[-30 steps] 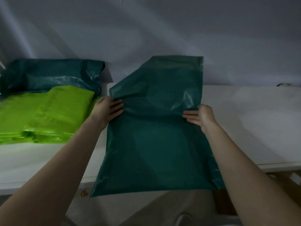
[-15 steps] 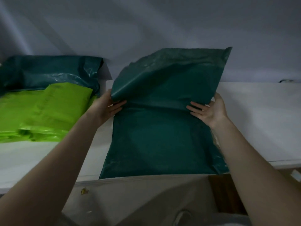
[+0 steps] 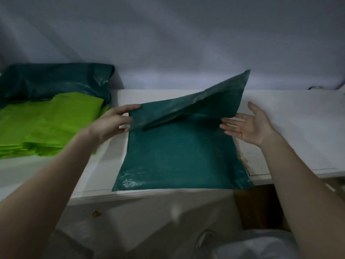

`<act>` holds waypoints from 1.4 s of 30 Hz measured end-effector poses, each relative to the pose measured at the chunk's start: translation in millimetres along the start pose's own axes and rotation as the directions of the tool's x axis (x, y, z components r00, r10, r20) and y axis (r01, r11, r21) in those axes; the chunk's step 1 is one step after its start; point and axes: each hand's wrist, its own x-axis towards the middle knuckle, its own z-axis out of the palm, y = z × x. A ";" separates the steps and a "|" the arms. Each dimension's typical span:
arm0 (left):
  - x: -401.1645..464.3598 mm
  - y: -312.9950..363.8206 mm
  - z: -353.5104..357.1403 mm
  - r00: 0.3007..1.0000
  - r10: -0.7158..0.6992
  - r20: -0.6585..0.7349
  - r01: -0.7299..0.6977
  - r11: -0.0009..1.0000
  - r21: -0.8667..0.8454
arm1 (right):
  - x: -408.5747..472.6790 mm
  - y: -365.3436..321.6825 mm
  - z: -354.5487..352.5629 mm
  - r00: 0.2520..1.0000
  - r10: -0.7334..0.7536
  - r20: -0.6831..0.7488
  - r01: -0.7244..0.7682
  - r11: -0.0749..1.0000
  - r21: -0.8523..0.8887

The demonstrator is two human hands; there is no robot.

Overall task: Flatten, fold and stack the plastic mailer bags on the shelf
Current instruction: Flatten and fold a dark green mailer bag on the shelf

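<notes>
A dark green mailer bag [image 3: 179,156] lies on the white shelf [image 3: 295,128] in front of me. Its far half is folded toward me and hangs partly raised, with the right corner still up in the air. My left hand [image 3: 113,122] pinches the bag's left edge at the fold. My right hand [image 3: 248,126] is open, palm up, beside the right edge of the fold and holds nothing. On the left lies a stack of lime green bags [image 3: 46,124], with dark green bags [image 3: 56,81] behind it.
A pale wall rises right behind the shelf. The shelf's front edge runs just under the bag's near edge. Below it are pale crumpled plastic [image 3: 252,245] and a dark gap. A small dark object [image 3: 315,87] sits at the far right back.
The bag's far half has come down from leaning on the wall toward me. My right hand has let go of the edge and opened. The bag sits further onto the shelf.
</notes>
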 end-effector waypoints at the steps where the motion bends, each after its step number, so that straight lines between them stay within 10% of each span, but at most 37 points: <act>1: -2.3 0.7 0.4 1.000 -0.021 0.007 0.022 0.999 -0.048 | -2.7 0.0 -2.5 1.000 0.001 -0.008 -0.001 1.000 -0.009; 9: -24.1 -5.4 25.2 0.996 -0.082 -0.034 0.070 0.962 -0.264 | -29.4 5.3 0.5 0.998 0.047 -0.046 -0.056 0.970 -0.237; 28: -90.3 -15.2 52.7 0.997 -0.071 -0.041 0.072 0.997 0.026 | -87.4 44.5 14.0 1.000 -0.009 -0.019 -0.009 0.671 -0.741; 35: -73.0 -14.0 50.6 0.989 0.014 -0.148 -0.014 1.000 -0.001 | -75.9 48.7 26.4 0.997 -0.076 0.012 0.067 0.780 -0.622; 42: -49.1 5.7 27.9 0.982 -0.174 -0.067 0.134 0.911 -0.390 | -53.8 38.6 24.1 0.994 -0.074 -0.084 0.036 0.924 -0.382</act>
